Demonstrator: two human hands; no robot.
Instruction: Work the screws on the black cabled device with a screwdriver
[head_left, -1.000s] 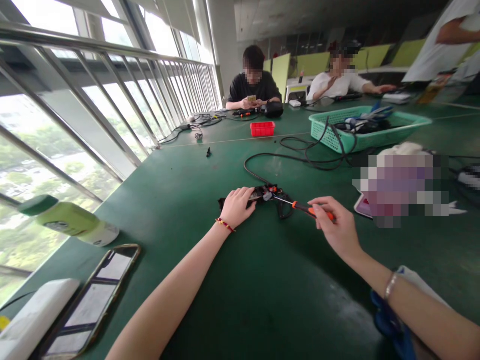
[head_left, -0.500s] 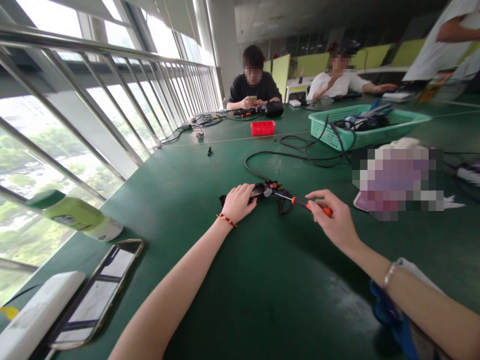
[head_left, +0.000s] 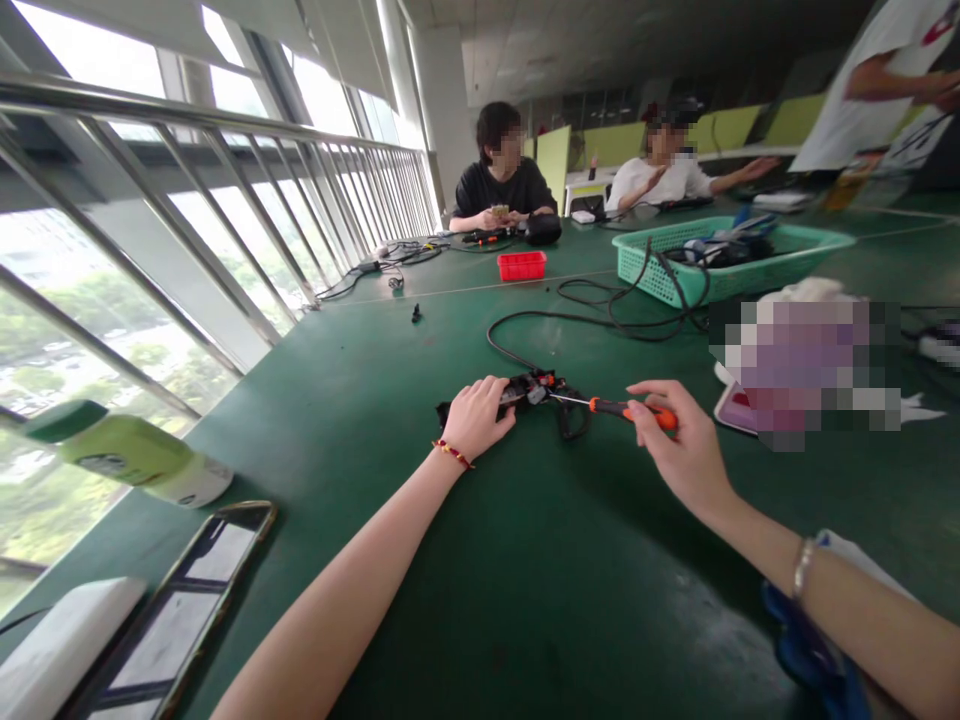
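A black corded device (head_left: 517, 391) with grey and orange inner parts showing lies on the green table; I cannot make out its kind. My left hand (head_left: 478, 418) is closed over its left end, pressing it to the tabletop and hiding part of it. From the right, my right hand (head_left: 686, 455) grips the orange-and-black handle of a screwdriver (head_left: 616, 408) between thumb and fingers. The screwdriver's thin shaft points left, its tip at the device's grey part; whether it touches is too small to tell. A black loop-shaped piece (head_left: 574, 422) sits just below the shaft.
A black cable (head_left: 517, 318) runs from the device toward a green basket (head_left: 660, 277) of parts. Beyond stands a red tray (head_left: 521, 266). A bottle (head_left: 135, 455) and phone (head_left: 184, 620) lie at left, a blurred-out bundle (head_left: 810, 350) at right. People sit across the table.
The screwdriver and my right hand have shifted slightly right. My left hand stays on the device. The seated person in black has raised and turned their head, and the view has tilted a little.
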